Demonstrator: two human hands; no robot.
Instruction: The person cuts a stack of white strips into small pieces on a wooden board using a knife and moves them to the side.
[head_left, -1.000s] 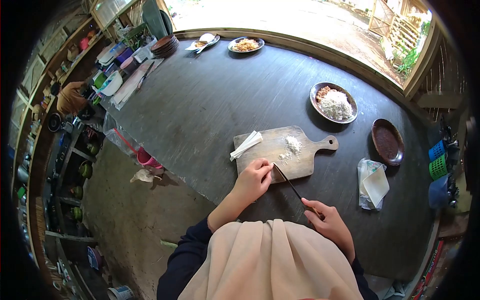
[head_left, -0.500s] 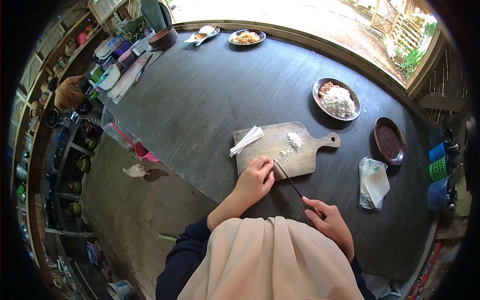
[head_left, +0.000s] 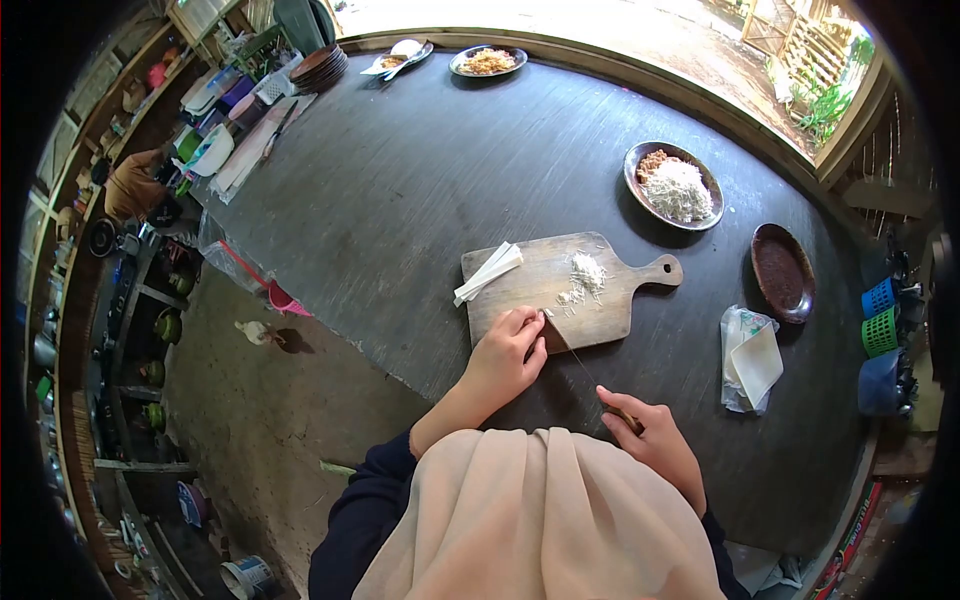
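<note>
On the wooden cutting board (head_left: pixel 505 305), my left hand (head_left: pixel 508 350) is closed with curled fingertips. A small white end, like that of a strip, shows at the fingertips; the rest is hidden under them. My right hand (head_left: pixel 655 440) grips the wooden handle of a knife (head_left: pixel 577 362), whose thin blade meets the board's near edge beside my left fingertips. Several white strips (head_left: pixel 488 274) lie at the board's left end. A small heap of fine white shreds (head_left: pixel 587 270) rests near the board's handle.
A plate of white shreds and brown food (head_left: pixel 680 192) stands behind the board. To the right are an empty brown oval dish (head_left: pixel 782 275) and a plastic wrapper with a white slab (head_left: pixel 756 364). Two food plates, stacked brown dishes (head_left: pixel 318 70) and plastic containers line the far side. A bird (head_left: pixel 255 331) is on the floor.
The knife blade has turned, its face now less visible, and the right hand has shifted slightly. The left hand stays at the board's near edge. The bird on the floor has moved.
</note>
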